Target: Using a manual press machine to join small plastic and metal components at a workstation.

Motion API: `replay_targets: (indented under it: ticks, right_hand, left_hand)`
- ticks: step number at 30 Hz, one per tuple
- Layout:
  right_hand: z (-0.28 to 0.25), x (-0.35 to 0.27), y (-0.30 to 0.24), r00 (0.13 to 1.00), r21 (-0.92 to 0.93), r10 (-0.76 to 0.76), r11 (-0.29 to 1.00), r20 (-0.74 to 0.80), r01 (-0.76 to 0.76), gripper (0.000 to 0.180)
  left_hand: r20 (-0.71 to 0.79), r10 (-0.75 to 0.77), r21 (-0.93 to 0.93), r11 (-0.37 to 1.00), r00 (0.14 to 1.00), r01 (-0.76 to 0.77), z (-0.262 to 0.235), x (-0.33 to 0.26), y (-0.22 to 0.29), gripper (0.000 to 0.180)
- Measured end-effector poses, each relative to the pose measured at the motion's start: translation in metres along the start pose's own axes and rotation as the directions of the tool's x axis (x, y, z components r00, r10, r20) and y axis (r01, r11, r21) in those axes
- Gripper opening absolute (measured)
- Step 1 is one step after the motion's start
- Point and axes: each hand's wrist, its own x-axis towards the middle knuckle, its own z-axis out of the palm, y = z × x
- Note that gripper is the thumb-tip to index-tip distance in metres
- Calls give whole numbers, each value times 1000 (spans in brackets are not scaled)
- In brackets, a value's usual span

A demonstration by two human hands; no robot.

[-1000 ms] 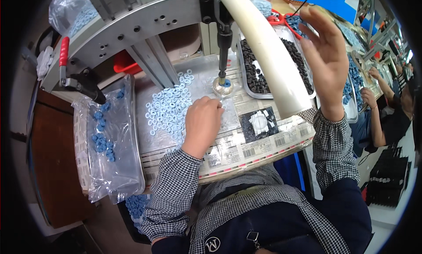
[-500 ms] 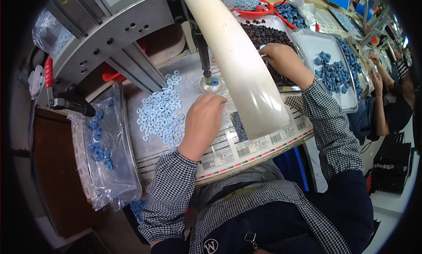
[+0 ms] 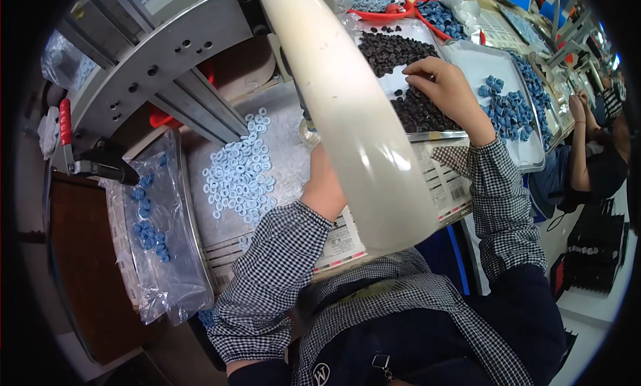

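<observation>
A worker's right hand (image 3: 446, 93), thumb and fingers slightly parted, hangs over small dark-brown pieces (image 3: 424, 112) heaped in a shallow tray (image 3: 434, 136) on the tabletop's far right; whether it grips one cannot be told. The left hand (image 3: 323, 180) disappears behind a curved white tube (image 3: 360, 132), fingers hidden and state unclear, right of scattered pale-blue rings (image 3: 237, 175).

A round white emblem (image 3: 321, 374) marks the near dark garment (image 3: 441, 339). Farther off, barcoded paper (image 3: 458, 191) bears print too small to read.
</observation>
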Motion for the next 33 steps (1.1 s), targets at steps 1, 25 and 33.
replay_targets:
  ticks: [1, 25, 33]
  right_hand:
    - [0, 2, 6, 1000, -9, 18, 1000, 18, -18, 18]
    - [87, 67, 24, 914, -370, -268, 851, 304, 373, 15]
    - [52, 39, -3, 977, 31, -184, 983, 107, 181, 21]
  left_hand:
    - [1, 4, -1, 1000, 1000, -4, 3, 0, 0, 6]
    - [350, -504, -920, -28, 790, 390, -90, -78, 18, 29]
    - [323, -462, -944, -89, 826, 319, -82, -95, 15, 30]
